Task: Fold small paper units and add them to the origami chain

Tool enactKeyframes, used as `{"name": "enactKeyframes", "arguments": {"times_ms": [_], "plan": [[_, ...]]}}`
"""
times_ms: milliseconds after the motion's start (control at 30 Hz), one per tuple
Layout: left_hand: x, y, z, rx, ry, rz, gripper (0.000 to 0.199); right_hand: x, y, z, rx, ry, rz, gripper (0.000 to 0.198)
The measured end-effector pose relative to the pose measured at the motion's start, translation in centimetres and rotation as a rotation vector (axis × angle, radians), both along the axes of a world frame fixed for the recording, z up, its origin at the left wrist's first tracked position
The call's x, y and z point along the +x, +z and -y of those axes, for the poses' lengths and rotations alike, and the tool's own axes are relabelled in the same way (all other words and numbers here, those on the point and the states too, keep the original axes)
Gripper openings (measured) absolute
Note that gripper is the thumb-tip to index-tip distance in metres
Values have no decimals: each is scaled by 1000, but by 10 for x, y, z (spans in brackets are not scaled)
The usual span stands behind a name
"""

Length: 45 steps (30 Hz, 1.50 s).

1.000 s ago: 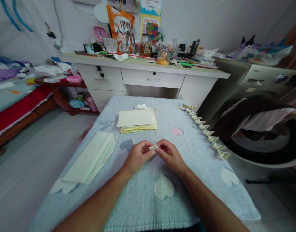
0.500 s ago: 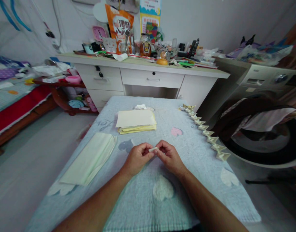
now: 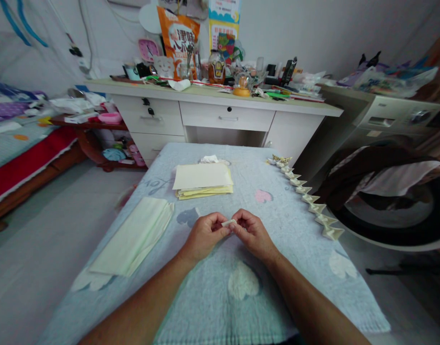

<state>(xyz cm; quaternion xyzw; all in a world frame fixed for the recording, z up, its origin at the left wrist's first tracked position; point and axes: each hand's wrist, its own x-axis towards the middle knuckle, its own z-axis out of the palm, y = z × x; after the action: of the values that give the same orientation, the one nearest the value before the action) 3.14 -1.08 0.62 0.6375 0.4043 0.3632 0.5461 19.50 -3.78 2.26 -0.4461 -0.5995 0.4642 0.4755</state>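
Note:
Between my fingertips is a small folded piece of cream paper (image 3: 228, 223), mostly covered by the fingers. My left hand (image 3: 206, 235) pinches its left end, and my right hand (image 3: 251, 233) pinches its right end. Both hands are closed, just above the blue cloth (image 3: 205, 306). Beyond them lies a stack of cream and yellow paper sheets (image 3: 203, 177). To the left is a longer pile of pale green-white paper (image 3: 133, 237). Along the right side runs a row of several folded paper pieces (image 3: 317, 208) with pointed ends, a patterned one at the far end.
A crumpled white tissue (image 3: 209, 159) lies behind the stack. A cluttered white desk (image 3: 227, 117) stands past the table's far edge. At right is a washing machine (image 3: 396, 112) with its door open and clothes hanging out. A bed (image 3: 26, 158) stands at left.

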Motion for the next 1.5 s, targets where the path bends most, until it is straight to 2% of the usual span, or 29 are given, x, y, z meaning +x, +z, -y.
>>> {"name": "enactKeyframes", "arguments": {"times_ms": [267, 467, 700, 800, 867, 967, 1067, 1200, 1367, 1500], "plan": [[2, -2, 2, 37, 28, -91, 26, 1, -3, -2, 13, 5, 68, 19], [4, 3, 3, 17, 18, 20, 20, 6, -4, -3, 49, -14, 77, 19], [1, 6, 0, -40, 7, 59, 17, 4, -4, -4, -21, 26, 37, 26], [1, 6, 0, -90, 12, 101, 18, 4, -6, -5, -51, 55, -1, 23], [2, 6, -1, -132, 51, 149, 18, 6, -6, -4, -30, 47, 16, 20], [3, 5, -2, -161, 153, 188, 21, 10, -5, -2, 66, -5, 187, 35], [4, 2, -3, -139, 186, 138, 22, 12, -6, -1, 195, 2, 390, 34], [4, -1, -2, -72, 164, 20, 15, 10, -10, -4, 301, 13, 520, 30], [4, -1, 0, 2, 126, -88, 18, 12, -12, -7, 303, 19, 560, 18], [0, 1, 0, 137, 54, -244, 17, 14, -10, -6, 284, 72, 579, 17]]}}
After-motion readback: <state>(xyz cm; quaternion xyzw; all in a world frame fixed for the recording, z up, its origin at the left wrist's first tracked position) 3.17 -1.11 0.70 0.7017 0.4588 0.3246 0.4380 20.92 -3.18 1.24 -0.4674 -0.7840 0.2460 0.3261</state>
